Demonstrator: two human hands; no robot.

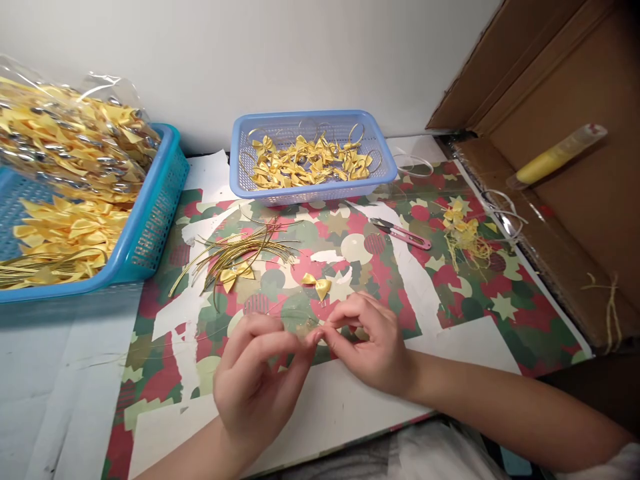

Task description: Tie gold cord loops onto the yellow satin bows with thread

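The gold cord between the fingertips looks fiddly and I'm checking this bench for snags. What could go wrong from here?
1. The left hand and right hand pinch a thin gold cord by the fingertips only; it could slip free.
2. The loose yellow bow lies just beyond the fingers and might get knocked.
3. The snips lie near the right forearm's reach; a sweep could catch them.

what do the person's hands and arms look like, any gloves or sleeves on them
Both are bare. The left hand and the right hand wear no gloves, and no rings, watch or bracelet show. The forearms are uncovered as far as the picture reaches. At the lower right corner a bit of white cloth sits by the right arm, perhaps a short sleeve edge. Fingernails look short and unpainted.
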